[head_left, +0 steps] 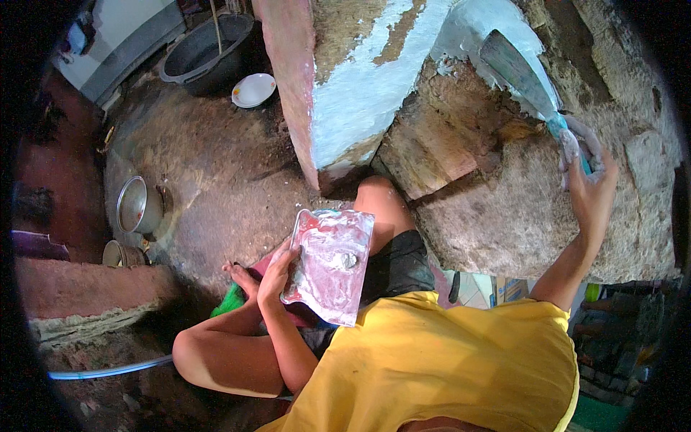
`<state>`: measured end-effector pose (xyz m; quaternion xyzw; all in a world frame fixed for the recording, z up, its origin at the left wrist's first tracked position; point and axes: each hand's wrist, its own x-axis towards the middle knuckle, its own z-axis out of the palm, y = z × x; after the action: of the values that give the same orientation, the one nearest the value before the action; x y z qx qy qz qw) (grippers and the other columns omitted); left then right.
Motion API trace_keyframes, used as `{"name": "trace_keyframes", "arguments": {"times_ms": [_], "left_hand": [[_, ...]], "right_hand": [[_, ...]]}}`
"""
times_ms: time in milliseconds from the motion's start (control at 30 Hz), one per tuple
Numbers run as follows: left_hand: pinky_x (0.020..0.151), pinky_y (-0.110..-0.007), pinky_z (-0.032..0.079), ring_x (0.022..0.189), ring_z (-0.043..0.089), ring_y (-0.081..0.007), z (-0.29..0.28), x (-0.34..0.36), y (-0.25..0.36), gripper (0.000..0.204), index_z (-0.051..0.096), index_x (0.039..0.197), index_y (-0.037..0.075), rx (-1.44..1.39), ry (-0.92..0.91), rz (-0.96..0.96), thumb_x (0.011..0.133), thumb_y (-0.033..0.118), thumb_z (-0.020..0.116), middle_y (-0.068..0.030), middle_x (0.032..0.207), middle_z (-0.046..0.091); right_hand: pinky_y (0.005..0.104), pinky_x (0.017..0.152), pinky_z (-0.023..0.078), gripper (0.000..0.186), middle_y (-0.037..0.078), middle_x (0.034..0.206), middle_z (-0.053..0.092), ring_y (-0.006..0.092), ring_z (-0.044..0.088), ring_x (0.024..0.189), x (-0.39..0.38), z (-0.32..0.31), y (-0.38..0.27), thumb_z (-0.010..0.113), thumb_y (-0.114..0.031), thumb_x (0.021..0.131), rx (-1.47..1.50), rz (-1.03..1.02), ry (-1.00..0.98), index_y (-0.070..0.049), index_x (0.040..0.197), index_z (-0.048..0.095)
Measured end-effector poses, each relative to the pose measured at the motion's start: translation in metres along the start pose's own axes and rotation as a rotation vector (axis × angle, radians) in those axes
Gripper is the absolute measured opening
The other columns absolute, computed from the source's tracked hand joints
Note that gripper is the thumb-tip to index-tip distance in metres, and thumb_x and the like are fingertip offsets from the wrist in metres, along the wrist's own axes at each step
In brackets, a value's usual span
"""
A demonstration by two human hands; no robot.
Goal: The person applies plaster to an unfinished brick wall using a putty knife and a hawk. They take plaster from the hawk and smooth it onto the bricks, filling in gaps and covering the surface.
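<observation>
My right hand [589,155], smeared with white paste, is closed around the teal handle of a putty knife [520,72]. Its broad grey blade lies against fresh white plaster [471,25] on the rough wall at the upper right. In my left hand [277,273] is a flat reddish board [324,270], gripped by its left edge over my lap. White paste streaks the board, and a small lump of putty [345,261] sits right of its middle.
A wall corner [345,93] coated partly in white juts down ahead of me. On the dirt floor at left stand a black tub [212,57], a white plate [253,91] and a metal pot [138,205]. A blue hose [108,372] runs by my left knee.
</observation>
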<state>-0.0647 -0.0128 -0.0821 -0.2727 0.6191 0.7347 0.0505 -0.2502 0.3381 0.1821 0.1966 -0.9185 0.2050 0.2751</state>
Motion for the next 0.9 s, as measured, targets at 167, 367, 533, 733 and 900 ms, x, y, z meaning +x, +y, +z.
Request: {"name": "trace_keyframes", "arguments": {"times_ms": [167,367,533,733,900], "left_hand": [[0.092,-0.024,0.031,0.106,0.044,-0.0156,-0.004,0.008,-0.013,0.046,0.043,0.124,-0.002,-0.006,-0.018,0.031,0.085,0.022,0.048,-0.0067,0.117,0.050],[0.093,-0.025,0.031,0.106,0.045,-0.0153,-0.008,0.007,-0.009,0.046,0.043,0.124,-0.001,-0.104,-0.116,0.088,0.085,0.023,0.048,-0.0060,0.117,0.050],[0.094,-0.025,0.030,0.108,0.045,-0.0156,0.001,0.006,-0.001,0.046,0.044,0.123,-0.002,-0.238,-0.086,0.088,0.085,0.024,0.047,-0.0056,0.119,0.050],[0.097,-0.026,0.029,0.111,0.044,-0.0165,0.005,0.000,0.008,0.047,0.042,0.124,-0.004,-0.326,-0.034,0.096,0.085,0.023,0.047,-0.0067,0.122,0.047],[0.097,-0.026,0.029,0.111,0.045,-0.0169,0.009,-0.011,0.010,0.047,0.041,0.124,-0.006,-0.515,0.065,0.115,0.086,0.021,0.047,-0.0078,0.123,0.047]], "right_hand": [[0.0204,0.054,0.039,0.024,0.002,0.075,0.057,0.0048,0.047,0.061,-0.001,-0.006,-0.013,0.056,-0.004,0.081,0.054,-0.026,0.050,-0.004,0.105,0.060],[0.0178,0.048,0.035,0.023,0.003,0.077,0.057,0.0039,0.046,0.057,-0.018,-0.028,-0.024,0.051,-0.009,0.086,0.174,0.065,0.062,-0.001,0.107,0.058],[0.0170,0.042,0.031,0.026,0.002,0.072,0.056,0.0033,0.043,0.051,-0.032,-0.032,-0.040,0.049,-0.011,0.087,0.253,0.140,-0.127,0.001,0.109,0.055],[0.0178,0.044,0.035,0.024,0.006,0.077,0.059,0.0052,0.047,0.051,-0.040,0.016,-0.016,0.054,-0.011,0.084,0.360,-0.037,-0.180,0.003,0.104,0.057],[0.0178,0.036,0.033,0.026,0.005,0.079,0.059,0.0051,0.045,0.043,-0.073,0.072,-0.019,0.055,-0.016,0.084,0.947,0.127,-0.840,0.000,0.104,0.057]]}}
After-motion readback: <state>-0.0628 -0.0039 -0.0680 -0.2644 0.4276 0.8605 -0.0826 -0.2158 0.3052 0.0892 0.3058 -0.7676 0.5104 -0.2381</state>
